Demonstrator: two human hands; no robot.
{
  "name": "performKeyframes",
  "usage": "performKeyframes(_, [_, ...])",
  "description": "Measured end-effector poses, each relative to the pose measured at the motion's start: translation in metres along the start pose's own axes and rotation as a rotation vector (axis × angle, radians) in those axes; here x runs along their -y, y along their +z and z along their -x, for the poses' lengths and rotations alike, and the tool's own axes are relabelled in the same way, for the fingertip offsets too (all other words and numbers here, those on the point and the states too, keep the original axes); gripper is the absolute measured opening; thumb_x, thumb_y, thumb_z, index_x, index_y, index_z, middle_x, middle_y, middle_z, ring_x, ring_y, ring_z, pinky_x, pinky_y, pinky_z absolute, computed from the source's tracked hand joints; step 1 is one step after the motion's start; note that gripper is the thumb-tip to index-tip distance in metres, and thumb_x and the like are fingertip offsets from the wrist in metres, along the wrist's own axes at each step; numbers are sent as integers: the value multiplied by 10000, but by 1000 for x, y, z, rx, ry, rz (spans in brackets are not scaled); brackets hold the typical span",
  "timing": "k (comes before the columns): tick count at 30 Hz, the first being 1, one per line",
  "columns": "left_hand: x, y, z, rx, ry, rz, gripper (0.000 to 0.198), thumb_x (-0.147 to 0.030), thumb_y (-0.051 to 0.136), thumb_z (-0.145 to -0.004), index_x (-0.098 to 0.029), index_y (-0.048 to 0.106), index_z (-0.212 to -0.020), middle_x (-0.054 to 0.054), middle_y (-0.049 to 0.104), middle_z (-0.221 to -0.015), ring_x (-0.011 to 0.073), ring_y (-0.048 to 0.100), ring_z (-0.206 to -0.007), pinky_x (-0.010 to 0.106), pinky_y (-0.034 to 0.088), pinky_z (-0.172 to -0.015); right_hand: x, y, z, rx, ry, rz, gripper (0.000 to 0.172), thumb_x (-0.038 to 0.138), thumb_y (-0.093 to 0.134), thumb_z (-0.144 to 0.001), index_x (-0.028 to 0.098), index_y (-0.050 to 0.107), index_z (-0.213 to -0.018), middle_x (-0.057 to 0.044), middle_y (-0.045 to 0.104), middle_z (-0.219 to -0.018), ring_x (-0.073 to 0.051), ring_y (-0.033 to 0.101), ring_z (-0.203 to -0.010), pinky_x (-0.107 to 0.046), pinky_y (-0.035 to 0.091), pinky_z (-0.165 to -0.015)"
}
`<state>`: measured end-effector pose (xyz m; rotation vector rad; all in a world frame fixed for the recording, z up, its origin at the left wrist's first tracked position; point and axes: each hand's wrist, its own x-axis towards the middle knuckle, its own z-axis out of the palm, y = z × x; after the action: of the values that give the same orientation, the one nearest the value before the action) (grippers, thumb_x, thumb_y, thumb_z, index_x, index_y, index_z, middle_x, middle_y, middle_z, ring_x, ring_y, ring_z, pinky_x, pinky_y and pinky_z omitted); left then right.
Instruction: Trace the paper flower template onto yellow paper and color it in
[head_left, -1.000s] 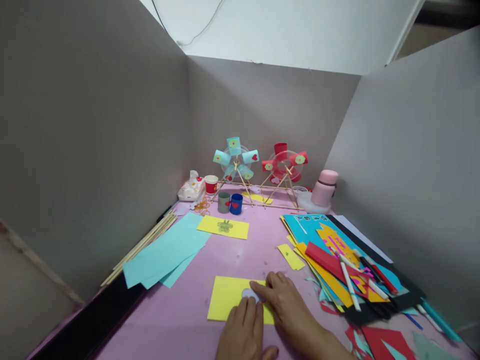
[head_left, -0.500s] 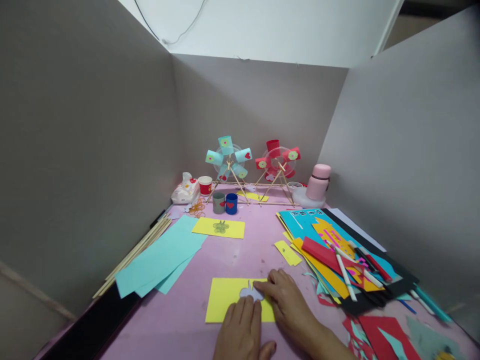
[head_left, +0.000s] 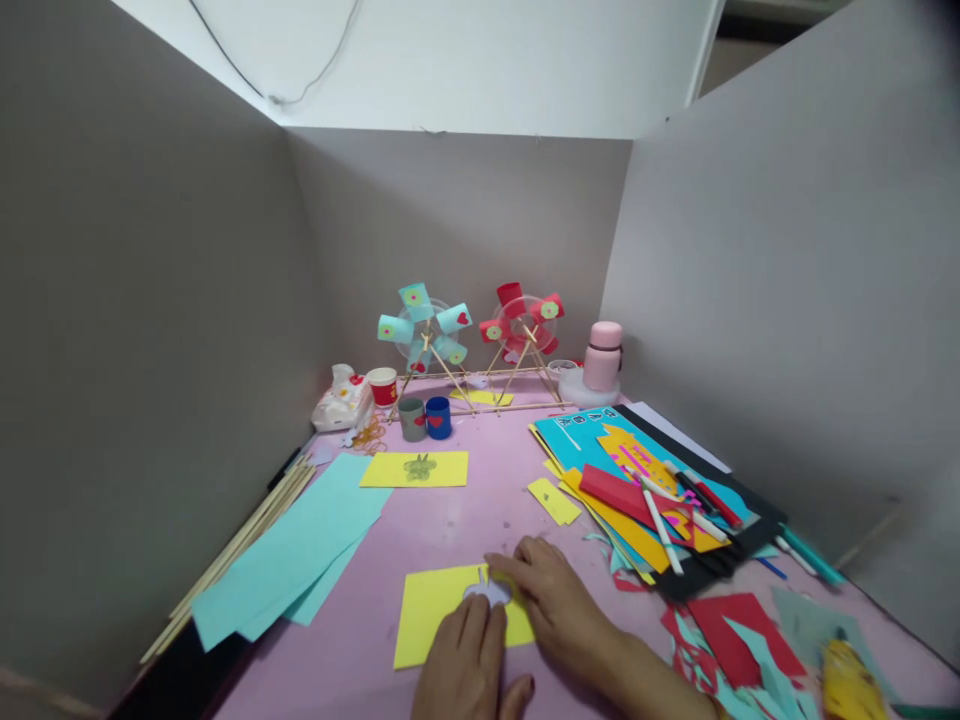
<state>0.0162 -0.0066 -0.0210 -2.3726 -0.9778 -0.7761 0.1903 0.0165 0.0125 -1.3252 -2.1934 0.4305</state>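
Observation:
A yellow paper sheet (head_left: 420,610) lies near the front of the pink table, with a small lavender paper butterfly cutout (head_left: 489,592) on it. My left hand (head_left: 466,655) rests flat, its fingertips pressing the lower part of the cutout onto the sheet. Beside it, my right hand (head_left: 551,600) lies over the sheet's right side. Its index finger reaches out to the cutout's thin antennae while the other fingers bend. The fingers hide parts of the cutout and the sheet.
Another yellow sheet (head_left: 386,470) bears a butterfly drawing. Light-blue strips (head_left: 292,545) and wooden sticks (head_left: 225,560) lie left. Coloured papers (head_left: 577,430), markers (head_left: 660,530) and red scraps (head_left: 739,625) crowd the right. Two paper-and-stick wheels (head_left: 426,335) stand behind grey and blue paper rings (head_left: 439,418).
The view has shifted, so most things sit further left in the picture. My right index finger has moved from the cutout's right wing up to its antennae. My left hand still presses the cutout.

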Motion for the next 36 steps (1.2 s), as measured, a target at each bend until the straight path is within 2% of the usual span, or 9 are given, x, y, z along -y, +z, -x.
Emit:
performKeyframes(3, [1,-3,-4,25,-21,48,392,-451,491,-877,-149,565,-1116,126,674,-1018,256,645,-887,353,526,-741,-1,-5,7,-38,13,-55,370,37,433,-897,242,633,-1131,-43,557,-885,-187,511,-860,-290,396,-762])
performKeyframes(7, [0,-9,-9,62,-55,125,368,-438,487,-878,-161,575,-1104,116,681,-995,259,660,-846,363,542,-712,1,-11,17,27,-40,62,295,65,501,-864,255,655,-1028,-34,564,-909,-196,487,-865,-305,367,-749])
performKeyframes(10, [1,-13,-11,94,-110,194,336,-385,466,-890,-167,566,-1125,122,683,-1031,265,666,-888,371,549,-733,2,-11,21,39,-55,143,234,93,523,-861,241,649,-991,-33,556,-910,-198,469,-866,-308,349,-739])
performKeyframes(15, [15,-19,-20,172,-271,321,293,-213,347,-928,-147,534,-1144,102,718,-958,188,696,-823,287,561,-707,6,-10,23,21,-34,156,236,99,480,-885,237,651,-971,-37,550,-902,-200,456,-877,-317,338,-752])
performKeyframes(18, [23,-21,-30,222,-345,383,238,-210,375,-916,-197,569,-1053,46,728,-867,159,695,-747,242,553,-638,10,-10,22,-9,-2,119,153,193,511,-900,235,653,-936,-31,549,-894,-200,458,-876,-324,341,-767])
performKeyframes(20, [26,-19,-35,238,-369,405,222,-215,406,-897,-218,583,-1031,32,724,-854,163,690,-751,250,550,-647,12,-9,21,-30,26,95,119,244,541,-896,241,655,-928,-26,553,-895,-201,463,-880,-326,343,-777])
performKeyframes(25, [28,-15,-36,255,-351,416,269,-231,394,-896,-188,589,-1076,66,719,-914,191,684,-816,300,556,-703,11,-4,19,-52,57,102,107,309,573,-890,245,658,-885,-24,563,-897,-208,468,-900,-337,339,-799])
performKeyframes(31, [28,-23,-40,317,-225,416,258,-130,413,-826,-227,652,-844,48,709,-865,197,672,-771,293,547,-670,9,-3,20,-34,24,141,113,303,537,-907,249,637,-916,-26,560,-904,-206,458,-891,-330,330,-769])
performKeyframes(36, [31,-24,-40,336,-124,418,299,-91,406,-786,-214,663,-878,74,703,-896,210,669,-803,296,549,-678,6,-6,25,-44,-51,160,126,268,506,-911,239,621,-954,-29,543,-884,-197,444,-855,-325,321,-746])
